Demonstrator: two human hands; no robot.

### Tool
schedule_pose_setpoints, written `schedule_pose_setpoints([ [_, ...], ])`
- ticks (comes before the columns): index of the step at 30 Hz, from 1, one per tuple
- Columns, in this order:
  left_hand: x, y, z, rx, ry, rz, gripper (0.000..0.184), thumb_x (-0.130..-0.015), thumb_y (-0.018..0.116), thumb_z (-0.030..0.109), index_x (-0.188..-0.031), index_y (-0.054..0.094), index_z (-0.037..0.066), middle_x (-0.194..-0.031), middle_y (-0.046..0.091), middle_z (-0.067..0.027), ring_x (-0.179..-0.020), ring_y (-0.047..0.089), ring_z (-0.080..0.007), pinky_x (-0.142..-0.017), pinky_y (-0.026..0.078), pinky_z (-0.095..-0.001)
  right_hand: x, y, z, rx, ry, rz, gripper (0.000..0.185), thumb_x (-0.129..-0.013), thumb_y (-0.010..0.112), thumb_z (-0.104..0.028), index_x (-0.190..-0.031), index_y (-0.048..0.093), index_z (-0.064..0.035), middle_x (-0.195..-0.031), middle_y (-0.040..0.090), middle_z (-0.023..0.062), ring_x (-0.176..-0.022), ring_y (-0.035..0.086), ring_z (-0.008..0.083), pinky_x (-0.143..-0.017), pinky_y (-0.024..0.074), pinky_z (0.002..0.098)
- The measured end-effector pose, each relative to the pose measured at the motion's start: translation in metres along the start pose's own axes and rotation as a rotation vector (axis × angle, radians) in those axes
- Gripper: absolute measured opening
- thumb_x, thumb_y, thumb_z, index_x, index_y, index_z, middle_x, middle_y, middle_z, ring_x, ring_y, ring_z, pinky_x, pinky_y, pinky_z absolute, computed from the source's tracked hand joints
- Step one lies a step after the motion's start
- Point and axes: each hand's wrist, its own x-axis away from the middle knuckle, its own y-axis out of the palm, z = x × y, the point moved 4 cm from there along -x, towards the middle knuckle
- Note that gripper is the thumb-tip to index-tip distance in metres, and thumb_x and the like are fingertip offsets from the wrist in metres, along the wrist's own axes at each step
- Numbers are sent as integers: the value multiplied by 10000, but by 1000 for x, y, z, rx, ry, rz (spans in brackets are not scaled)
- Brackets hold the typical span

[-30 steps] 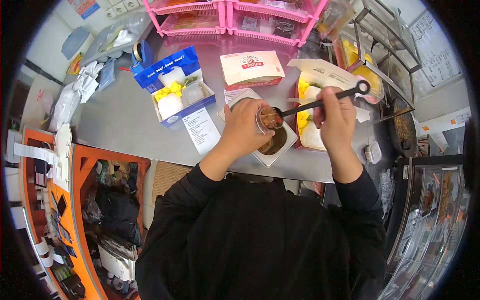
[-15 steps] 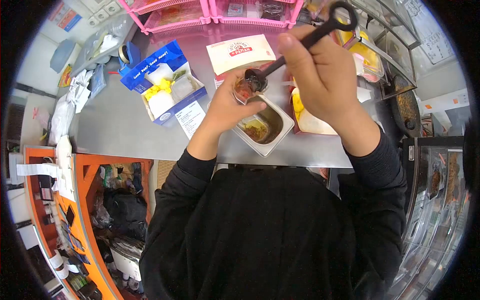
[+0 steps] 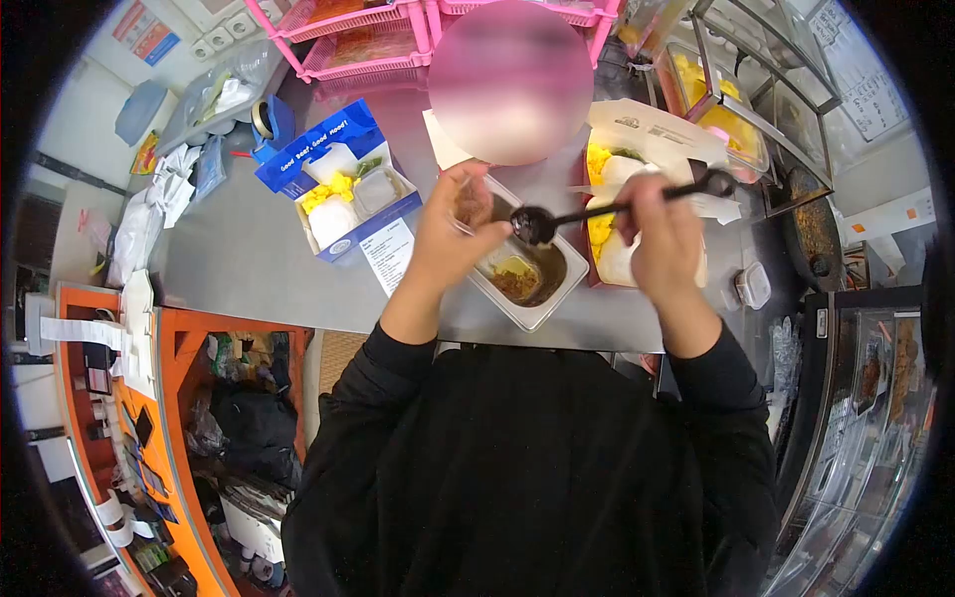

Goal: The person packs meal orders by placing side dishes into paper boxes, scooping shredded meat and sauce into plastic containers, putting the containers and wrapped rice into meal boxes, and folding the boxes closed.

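My left hand (image 3: 443, 239) is closed around a small clear plastic cup (image 3: 466, 211), mostly hidden behind the fingers. In my right hand (image 3: 662, 244) is a black measuring spoon (image 3: 592, 211), held by its long handle. Its dark, wet-looking bowl hangs over a steel food pan (image 3: 575, 274), close to my left thumb. Some brownish-yellow food in oil (image 3: 515, 279) lies at the bottom of the pan. Left of it stands an open blue box (image 3: 363, 224) with rice, yellow pieces and a lidded tub. Right of it, partly behind my right hand, are open boxes with yellow food (image 3: 600, 234).
A printed slip (image 3: 388, 256) lies beside the blue box. Pink baskets (image 3: 368, 70) stand at the back, partly covered by a round blur. A small lidded tub (image 3: 754, 286) sits at right, near a dark pan (image 3: 808, 224) and a glass-sided case (image 3: 761, 119).
My right hand has moved down, bringing the spoon from the cup to over the steel pan and laying its handle nearly level. My left hand still holds the cup. The view has shifted slightly.
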Motion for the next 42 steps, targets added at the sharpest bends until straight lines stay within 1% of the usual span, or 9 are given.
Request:
schedule_pose_setpoints([
  [5,-14,-13,-1,510,-192,-179,634,-602,581,4,-1209,401,12,-972,476,-53,-946,519,-225,-885,421,-452,29,22,37,255,-276,-398,212,-806,567,-209,-914,569,-26,-739,553,114,-741,528,228,-692,424,335],
  [8,-19,-6,6,674,-200,-336,700,-580,565,42,-1251,367,17,-981,477,-65,-958,521,-245,-900,407,-492,26,32,43,541,-15,-588,301,-770,608,-241,-995,575,-44,-865,546,130,-855,515,244,-770,405,339],
  [12,-18,11,15,884,-234,-488,819,-538,527,22,-1320,311,136,-980,504,-101,-943,530,-281,-876,427,-478,-3,20,8,385,-254,-133,405,-672,667,-269,-1019,587,-77,-1026,507,128,-972,459,289,-871,354,369],
  [21,-4,28,-2,982,-369,-570,913,-581,541,61,-1387,128,176,-1158,471,-217,-1064,482,-329,-906,382,-492,-17,47,9,465,-147,-434,213,-640,694,-253,-716,618,-69,-933,583,84,-983,448,299,-863,341,376],
  [24,5,11,7,601,-171,-507,853,-655,596,79,-1378,144,95,-1201,450,-203,-1110,454,-306,-935,358,-441,-7,48,-22,569,-343,-334,164,-702,672,-179,-797,629,-52,-888,589,83,-861,518,226,-772,400,326],
  [27,12,-9,15,284,63,-286,846,-658,691,218,-1338,232,12,-1214,453,-168,-1112,451,-275,-935,360,-398,-3,55,-28,466,-216,-321,163,-720,659,-171,-783,616,-27,-768,602,63,-703,541,176,-642,426,288],
  [30,11,-15,2,41,59,-233,703,-704,679,72,-1303,315,10,-1227,435,-160,-1114,449,-214,-910,384,-337,-2,67,6,476,55,-435,166,-730,634,-177,-762,607,-16,-718,600,142,-608,565,272,-571,439,337],
  [37,17,-15,13,31,-18,-87,203,-792,606,68,-973,576,-19,-846,628,-90,-755,596,-145,-693,480,-272,6,67,16,-151,278,-342,154,-795,604,-125,-841,602,22,-732,619,50,-653,562,81,-592,441,222],
  [42,17,-10,24,-57,11,-50,161,-806,604,109,-902,608,-20,-764,629,-70,-683,576,-110,-636,463,-241,9,65,13,-184,265,-273,142,-806,590,-94,-852,597,40,-754,618,43,-661,549,68,-592,431,197],
])
